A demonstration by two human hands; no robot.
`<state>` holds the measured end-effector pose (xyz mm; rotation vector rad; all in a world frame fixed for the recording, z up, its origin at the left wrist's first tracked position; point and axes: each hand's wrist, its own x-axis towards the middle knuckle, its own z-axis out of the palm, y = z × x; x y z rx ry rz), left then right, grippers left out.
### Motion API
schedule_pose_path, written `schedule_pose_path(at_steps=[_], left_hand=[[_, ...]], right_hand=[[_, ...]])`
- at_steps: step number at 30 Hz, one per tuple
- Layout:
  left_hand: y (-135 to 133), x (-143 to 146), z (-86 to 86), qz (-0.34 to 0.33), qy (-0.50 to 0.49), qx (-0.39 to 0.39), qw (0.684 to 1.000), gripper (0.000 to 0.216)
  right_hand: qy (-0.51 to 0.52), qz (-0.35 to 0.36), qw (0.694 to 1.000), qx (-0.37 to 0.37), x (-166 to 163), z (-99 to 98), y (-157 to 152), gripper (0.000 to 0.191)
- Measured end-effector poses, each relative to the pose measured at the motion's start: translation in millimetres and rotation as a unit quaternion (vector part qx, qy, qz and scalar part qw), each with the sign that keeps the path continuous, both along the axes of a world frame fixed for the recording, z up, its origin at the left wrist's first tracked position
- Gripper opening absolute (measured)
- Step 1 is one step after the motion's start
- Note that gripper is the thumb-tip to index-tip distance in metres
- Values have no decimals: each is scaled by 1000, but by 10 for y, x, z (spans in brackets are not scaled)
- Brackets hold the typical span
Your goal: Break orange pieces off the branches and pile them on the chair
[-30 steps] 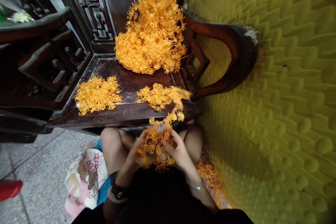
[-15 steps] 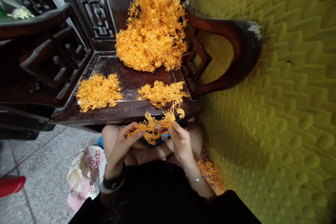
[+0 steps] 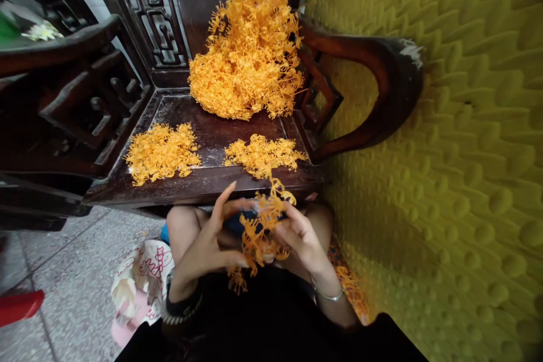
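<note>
An orange branching plastic sprig (image 3: 259, 231) hangs over my lap, held between both hands. My left hand (image 3: 207, 243) pinches its lower part with the thumb while the forefinger points up. Closed on its right side is my right hand (image 3: 302, 236). On the dark wooden chair seat (image 3: 212, 134) just ahead lie two flat heaps of the same orange pieces, one at the left (image 3: 162, 151) and one at the right (image 3: 261, 154). A tall pile (image 3: 248, 51) of them leans against the chair back.
A yellow padded wall (image 3: 445, 141) with raised bumps runs along my right. The chair's curved armrest (image 3: 373, 68) juts toward it. A printed cloth bag (image 3: 138, 280) lies on the tiled floor at my left knee. More orange pieces (image 3: 350, 288) lie by my right thigh.
The sprig has gone from lying level near the seat edge to hanging upright lower over my lap. Both hands dropped with it, and my left forefinger has lifted off.
</note>
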<state>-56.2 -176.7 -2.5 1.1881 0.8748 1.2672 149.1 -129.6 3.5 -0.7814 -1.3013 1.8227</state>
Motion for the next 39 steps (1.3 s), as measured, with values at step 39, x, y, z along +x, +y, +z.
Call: schedule_pose_path(at_steps=[39], left_hand=[[82,527,-19,139,-47,-161,976,51]], right_hand=[[6,26,1000,-3,-231,150,118,28]])
